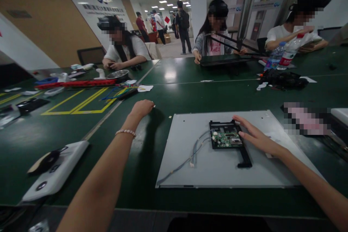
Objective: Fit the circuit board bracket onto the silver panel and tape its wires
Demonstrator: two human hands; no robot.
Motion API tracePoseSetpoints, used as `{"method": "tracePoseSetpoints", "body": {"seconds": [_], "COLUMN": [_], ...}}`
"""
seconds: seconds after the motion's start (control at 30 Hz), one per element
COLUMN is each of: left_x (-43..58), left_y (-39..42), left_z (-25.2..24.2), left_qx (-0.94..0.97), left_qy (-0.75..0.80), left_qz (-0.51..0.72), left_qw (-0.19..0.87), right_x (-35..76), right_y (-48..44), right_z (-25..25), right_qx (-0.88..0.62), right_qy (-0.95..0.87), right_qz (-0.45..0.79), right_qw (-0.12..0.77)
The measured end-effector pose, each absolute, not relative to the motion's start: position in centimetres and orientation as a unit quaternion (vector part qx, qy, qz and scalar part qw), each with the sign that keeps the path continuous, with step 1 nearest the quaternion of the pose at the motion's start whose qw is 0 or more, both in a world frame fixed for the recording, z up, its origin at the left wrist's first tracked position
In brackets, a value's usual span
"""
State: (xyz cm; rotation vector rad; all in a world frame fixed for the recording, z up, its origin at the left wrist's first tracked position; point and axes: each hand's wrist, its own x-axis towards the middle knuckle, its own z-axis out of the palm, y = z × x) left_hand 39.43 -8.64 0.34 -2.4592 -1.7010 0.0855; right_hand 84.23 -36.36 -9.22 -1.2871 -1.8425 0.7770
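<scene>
Just left of the right fingers (pixel 245 122) lies the circuit board (pixel 226 140).

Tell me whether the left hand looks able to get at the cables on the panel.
Probably yes: the cables lie uncovered on the panel, and nothing stands between them and the left hand. The right hand, at the black frame, leaves them free.

A flat grey metal panel (pixel 187 127) lies on the green table (pixel 174 98). On it sits a black plastic frame (pixel 246 157) with a green circuit board (pixel 225 139) and grey wires (pixel 182 165).
</scene>
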Motion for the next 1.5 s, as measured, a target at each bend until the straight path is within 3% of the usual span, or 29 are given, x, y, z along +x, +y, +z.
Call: {"method": "tracePoseSetpoints", "body": {"seconds": [0.27, 0.43, 0.57, 1.1, 1.5], "left_x": [50.1, 58.7, 62.9, 65.6, 66.0], "left_y": [-13.7, -19.2, -22.1, -24.0, -24.3], "left_z": [0.7, 1.1, 0.5, -2.9, -4.4], "left_qx": [-0.886, -0.957, -0.97, -0.971, -0.965], "left_qy": [-0.449, -0.269, -0.215, -0.23, -0.247], "left_qz": [0.045, -0.009, -0.02, -0.066, -0.085], "left_qw": [0.104, 0.111, 0.113, 0.013, 0.005], "right_x": [83.8, 83.7, 83.5, 83.3, 83.0], "right_y": [-36.9, -37.0, -36.7, -36.5, -36.6], "right_z": [-8.4, -8.3, -8.0, -7.9, -7.6], "right_qx": [-0.511, -0.504, -0.5, -0.503, -0.506], "right_qy": [-0.744, -0.769, -0.777, -0.76, -0.757], "right_qz": [0.265, 0.245, 0.225, 0.231, 0.231], "right_qw": [0.339, 0.307, 0.31, 0.34, 0.344]}}
